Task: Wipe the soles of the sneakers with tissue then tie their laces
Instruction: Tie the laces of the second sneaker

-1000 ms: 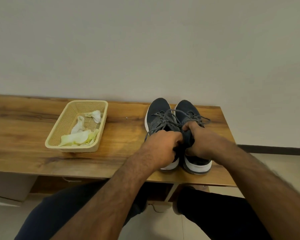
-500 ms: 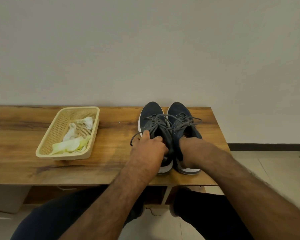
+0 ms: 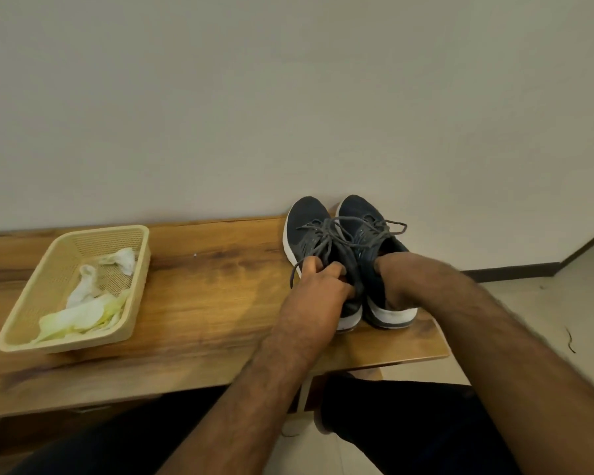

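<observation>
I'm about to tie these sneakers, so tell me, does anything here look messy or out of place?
Only the laces: they lie loose and tangled across both sneakers, one end trailing off the right side. The crumpled tissues all sit inside the basket, nothing spilled on the bench.

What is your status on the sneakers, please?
Left hand grips left sneaker collar. Right hand inside right sneaker. Laces loose, untied. Nothing obstructing.
</observation>
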